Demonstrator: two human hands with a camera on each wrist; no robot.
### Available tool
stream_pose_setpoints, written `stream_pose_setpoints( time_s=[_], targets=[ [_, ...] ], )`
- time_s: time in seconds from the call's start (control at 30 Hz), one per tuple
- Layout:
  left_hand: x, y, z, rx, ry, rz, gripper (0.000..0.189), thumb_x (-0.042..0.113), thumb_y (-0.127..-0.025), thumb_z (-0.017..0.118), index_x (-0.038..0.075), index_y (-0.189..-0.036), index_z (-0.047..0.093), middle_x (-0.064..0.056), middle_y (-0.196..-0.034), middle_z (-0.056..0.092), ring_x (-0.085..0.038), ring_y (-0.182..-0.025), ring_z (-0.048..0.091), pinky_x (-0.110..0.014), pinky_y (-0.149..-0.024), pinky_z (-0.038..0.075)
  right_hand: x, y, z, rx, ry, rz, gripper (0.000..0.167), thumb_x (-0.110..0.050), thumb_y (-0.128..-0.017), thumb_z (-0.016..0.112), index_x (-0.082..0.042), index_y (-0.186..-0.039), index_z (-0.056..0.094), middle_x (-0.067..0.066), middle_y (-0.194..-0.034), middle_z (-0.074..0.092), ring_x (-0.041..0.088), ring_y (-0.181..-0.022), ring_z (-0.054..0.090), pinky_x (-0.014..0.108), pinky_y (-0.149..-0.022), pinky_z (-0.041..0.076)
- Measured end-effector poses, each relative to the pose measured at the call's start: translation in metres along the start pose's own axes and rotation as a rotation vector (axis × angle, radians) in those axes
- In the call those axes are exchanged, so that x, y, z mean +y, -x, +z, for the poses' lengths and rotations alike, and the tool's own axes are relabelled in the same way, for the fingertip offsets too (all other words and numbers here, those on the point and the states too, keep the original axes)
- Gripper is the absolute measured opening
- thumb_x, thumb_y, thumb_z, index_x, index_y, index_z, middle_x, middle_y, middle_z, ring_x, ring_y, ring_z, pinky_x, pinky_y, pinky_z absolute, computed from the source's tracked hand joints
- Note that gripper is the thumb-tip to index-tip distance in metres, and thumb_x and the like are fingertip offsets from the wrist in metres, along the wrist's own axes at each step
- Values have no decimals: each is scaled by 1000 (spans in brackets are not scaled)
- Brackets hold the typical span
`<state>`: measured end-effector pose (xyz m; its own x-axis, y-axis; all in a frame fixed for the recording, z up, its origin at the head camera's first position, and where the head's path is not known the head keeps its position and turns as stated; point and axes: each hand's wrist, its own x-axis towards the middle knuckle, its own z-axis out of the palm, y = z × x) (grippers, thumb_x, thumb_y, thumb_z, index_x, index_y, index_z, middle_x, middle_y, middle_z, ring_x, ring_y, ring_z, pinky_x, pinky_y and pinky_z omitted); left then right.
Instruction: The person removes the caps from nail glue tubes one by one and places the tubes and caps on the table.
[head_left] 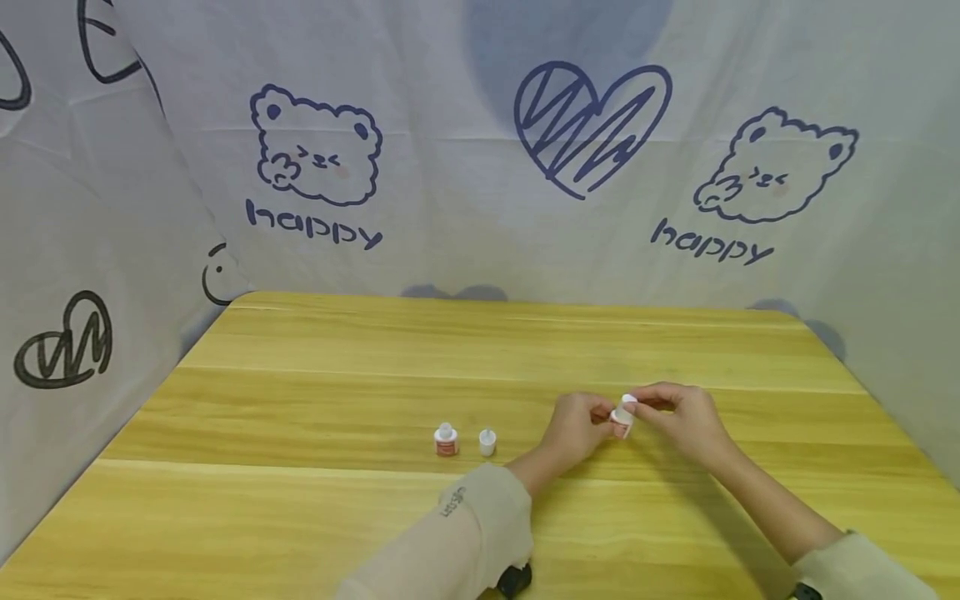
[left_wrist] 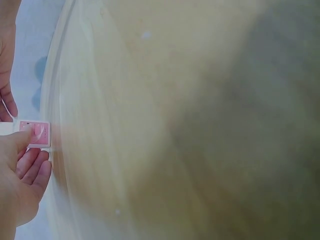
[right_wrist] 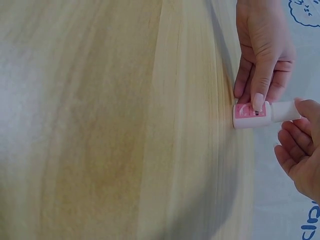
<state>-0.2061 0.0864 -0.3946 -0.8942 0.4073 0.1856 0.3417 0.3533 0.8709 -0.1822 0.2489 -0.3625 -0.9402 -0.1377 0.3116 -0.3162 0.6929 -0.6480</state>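
My left hand [head_left: 573, 429] grips the body of a small white bottle [right_wrist: 244, 120] with a pink label, its thumb lying across the label in the right wrist view. From the other side my right hand [head_left: 686, 417] pinches the bottle's tall white cap [head_left: 628, 403] between thumb and fingers. The cap sits at the bottle's neck; whether it is tight or loose I cannot tell. To the left of both hands, a second small bottle [head_left: 446, 442] with a red label stands upright with its white nozzle bare. Beside it stands a loose white cap [head_left: 487, 443].
Everything is on a yellow wood-grain table [head_left: 300, 408]. White cloth [head_left: 450, 175] printed with bears, hearts and the word "happy" hangs behind the table and along its sides.
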Motion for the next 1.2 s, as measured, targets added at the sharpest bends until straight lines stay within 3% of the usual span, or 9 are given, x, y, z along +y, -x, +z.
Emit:
stream_pose_setpoints(
  time_s=[0.27, 0.6, 0.93, 1.2],
  targets=[
    [0, -1, 0, -4, 9, -14, 14, 6, -81, 70, -3, -91, 71, -11, -87, 73, -9, -75, 66, -10, -65, 48, 1, 1, 1, -14, -17, 40, 16, -12, -84, 69, 0, -94, 71, 15, -92, 71, -10, -77, 57, 14, -67, 50],
    [-2, -2, 2, -11, 31, -28, 13, 7, -79, 71, -2, -89, 71, -10, -85, 73, -4, -71, 64, -9, -63, 49, 3, 3, 6, 18, -43, 51, 17, -10, -82, 70, 2, -94, 71, 17, -90, 71, -10, -72, 57, 15, -64, 50],
    [-2, -2, 2, -11, 34, -24, 13, 7, -81, 70, -2, -90, 71, -10, -86, 73, -7, -74, 67, -9, -64, 49, 5, 6, 14, 61, -113, 109, 17, -8, -82, 69, 4, -95, 69, 20, -93, 69, -10, -72, 57, 14, -64, 51],
    [-2, -2, 2, -12, 31, -30, 13, 6, -81, 69, -2, -91, 71, -10, -86, 73, -8, -74, 67, -9, -65, 49, 5, 7, 16, 97, -163, 128, 18, -10, -83, 70, 4, -94, 69, 12, -86, 71, -8, -71, 59, 14, -65, 51]
  ],
)
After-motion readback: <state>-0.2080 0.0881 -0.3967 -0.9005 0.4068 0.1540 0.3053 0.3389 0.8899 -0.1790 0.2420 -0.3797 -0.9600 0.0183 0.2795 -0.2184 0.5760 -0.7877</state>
